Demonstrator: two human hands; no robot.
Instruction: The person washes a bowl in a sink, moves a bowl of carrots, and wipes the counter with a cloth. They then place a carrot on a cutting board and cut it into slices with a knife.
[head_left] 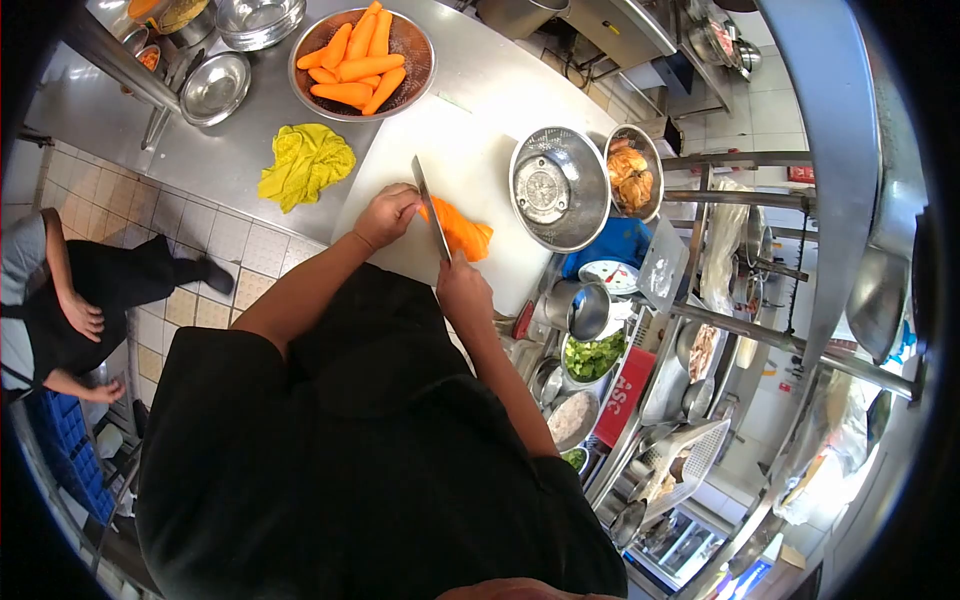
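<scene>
- Black cloth, soft & matte: wearer's top (340,430), nearest.
- R hand (466,290): fingers clamped on handle of knife (431,205); long, thin steel blade, tip angled away from body.
- Orange carrot (466,236), smooth & wet-looking, on white board (460,150), mostly R of blade; blade cuts across the view & hides a strip.
- L hand (388,213): fingers bent, together, at carrot's L end, next to blade; can't tell if gripping.
- Board: flat, pale, glare toward far side.
- Yellow-green cloth (305,165), crumpled, L of board on steel counter (245,115).
- Steel colander (545,235), round, perforated, crowds board's R side; perf. bowl (625,140) w/ brownish food just beyond.
- R, packed tight: leafy greens (593,357), red box (625,400) w/ white lettering.
- Farther: perf. metal bowl (418,65), whole carrots (355,65) heaped in it.
- Far L: round steel post (125,65), slanting, partly blocks pots etc.
- Also L, well apart: another person (75,310), dark apron, tiled floor (215,235).
</scene>
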